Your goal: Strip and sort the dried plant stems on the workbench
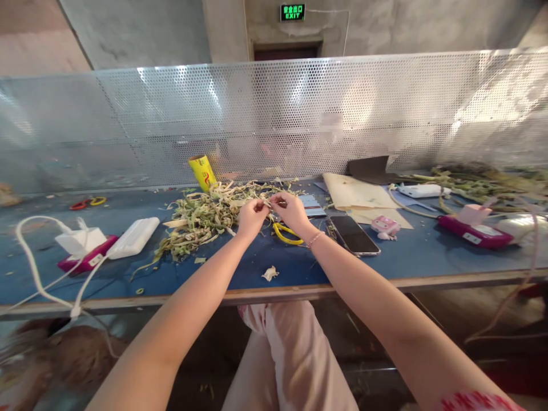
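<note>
My left hand [253,216] and my right hand [291,209] meet above the blue tabletop, fingers pinched close together. Something small is between the fingertips, too small to name. A heap of dried leafy plant pieces [205,211] lies just left of and behind my left hand. Under my right hand are scissors with yellow handles [288,233], partly covered by it. A flat pale-blue item [312,205] lies beyond my right wrist, and a dark-screened phone [354,234] lies to the right of that wrist.
A yellow tube [202,172] leans behind the heap. Left are a white power bank [134,237], a charger [81,240] with cables, and red-and-yellow scissors [88,202]. Right are cardboard [359,194], a pink case [386,226] and a magenta power strip [475,233]. A perforated metal panel [274,114] rises behind.
</note>
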Demonstrator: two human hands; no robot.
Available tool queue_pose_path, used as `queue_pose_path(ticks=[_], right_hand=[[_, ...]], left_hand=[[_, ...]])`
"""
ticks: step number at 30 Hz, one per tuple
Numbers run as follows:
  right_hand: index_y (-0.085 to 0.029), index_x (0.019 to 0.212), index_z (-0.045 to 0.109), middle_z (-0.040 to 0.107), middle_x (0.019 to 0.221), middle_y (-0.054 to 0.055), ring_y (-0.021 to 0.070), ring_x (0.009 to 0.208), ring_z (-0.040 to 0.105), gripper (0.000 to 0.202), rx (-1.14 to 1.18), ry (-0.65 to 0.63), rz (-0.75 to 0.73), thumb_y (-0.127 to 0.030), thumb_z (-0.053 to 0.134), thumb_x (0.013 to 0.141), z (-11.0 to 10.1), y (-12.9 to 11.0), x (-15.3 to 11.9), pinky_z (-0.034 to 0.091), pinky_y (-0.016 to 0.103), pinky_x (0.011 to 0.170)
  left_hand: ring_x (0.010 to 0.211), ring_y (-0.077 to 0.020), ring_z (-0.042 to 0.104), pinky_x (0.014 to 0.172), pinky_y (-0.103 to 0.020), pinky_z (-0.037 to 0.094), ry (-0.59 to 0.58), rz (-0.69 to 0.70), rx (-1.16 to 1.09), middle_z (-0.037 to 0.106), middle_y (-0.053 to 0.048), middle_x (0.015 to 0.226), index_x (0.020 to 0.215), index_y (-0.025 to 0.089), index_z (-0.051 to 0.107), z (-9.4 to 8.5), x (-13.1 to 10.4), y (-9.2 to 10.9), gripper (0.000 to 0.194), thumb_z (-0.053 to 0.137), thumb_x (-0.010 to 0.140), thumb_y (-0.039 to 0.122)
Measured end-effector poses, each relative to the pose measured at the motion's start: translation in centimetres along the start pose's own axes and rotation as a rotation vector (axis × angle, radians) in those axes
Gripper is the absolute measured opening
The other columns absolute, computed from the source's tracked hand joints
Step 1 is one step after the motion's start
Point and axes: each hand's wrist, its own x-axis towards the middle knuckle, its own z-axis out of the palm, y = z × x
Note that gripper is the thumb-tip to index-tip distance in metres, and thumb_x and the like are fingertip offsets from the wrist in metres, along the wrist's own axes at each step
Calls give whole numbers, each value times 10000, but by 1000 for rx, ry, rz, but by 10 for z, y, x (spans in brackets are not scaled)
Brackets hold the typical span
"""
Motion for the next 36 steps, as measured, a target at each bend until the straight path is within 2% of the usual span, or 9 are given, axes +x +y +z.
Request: queue_pose_path(ticks=[6, 10, 14, 17, 20, 23, 27, 32, 36], right_hand=[[-187, 760, 599, 626, 805, 39, 150, 763, 597, 119, -39, 32, -56, -177, 510, 681, 4, 7, 0, 495, 310, 747], [-189, 770, 595, 614, 833, 49, 156, 801, 587, 124, -64, 27, -108, -163, 508, 686, 6, 8, 0, 492, 318, 779], [-194, 791, 597, 610, 857, 48, 150, 808, 583, 139, -61, 24, -142, -161, 500, 697, 6, 8, -1, 492, 314, 789], [-195, 788, 595, 610, 860, 43, 144, 811, 579, 141, -60, 12, -135, -151, 503, 691, 5, 7, -1, 496, 305, 782], [-195, 777, 596, 608, 841, 42, 144, 803, 576, 133, -61, 11, -137, -151, 508, 688, 4, 5, -2, 500, 305, 772], [-194, 775, 600, 606, 828, 46, 147, 794, 576, 128, -60, 27, -150, -159, 512, 689, 3, 4, -2, 503, 307, 760], [-194, 780, 604, 611, 842, 46, 146, 790, 581, 123, -42, 52, -115, -183, 518, 692, 2, 4, -1, 503, 303, 750], [-183, 787, 600, 632, 807, 36, 143, 760, 591, 129, 52, 59, -29, -220, 538, 680, 0, 5, 1, 492, 311, 762], [-176, 777, 592, 636, 779, 34, 141, 733, 592, 138, 148, 82, 46, -231, 564, 654, -1, 5, 4, 483, 308, 748]], left_hand=[[520, -83, 551, 649, -247, 492, -2, -327, -397, 560, 20, 496, 549, 139, 545, 6, -1, 2, 41, 571, 579, 146], [520, -81, 561, 659, -242, 506, -34, -490, -522, 562, 7, 486, 503, 149, 505, 6, 0, 7, 111, 529, 595, 92], [538, -98, 575, 680, -262, 515, -107, -573, -559, 571, -7, 503, 522, 166, 494, 4, 1, 9, 119, 509, 614, 90], [515, -100, 564, 643, -267, 500, -124, -489, -474, 563, 0, 500, 528, 164, 471, 3, 0, 7, 109, 529, 596, 101], [475, -92, 531, 578, -250, 468, -36, -369, -337, 528, 27, 468, 531, 165, 449, 3, -1, 7, 111, 522, 588, 104], [462, -88, 511, 551, -246, 451, 53, -321, -309, 534, 40, 489, 591, 169, 469, 2, -1, 8, 67, 501, 605, 112], [518, -85, 537, 599, -248, 463, -14, -270, -384, 562, 30, 557, 646, 154, 518, 1, -2, 10, 65, 573, 613, 149], [533, -76, 543, 647, -262, 481, -59, -237, -384, 574, 21, 570, 676, 125, 570, 0, 0, 7, 202, 697, 574, 245], [526, -79, 556, 661, -275, 500, -89, -242, -402, 590, 23, 566, 698, 126, 580, -2, 2, 7, 256, 732, 534, 251]])
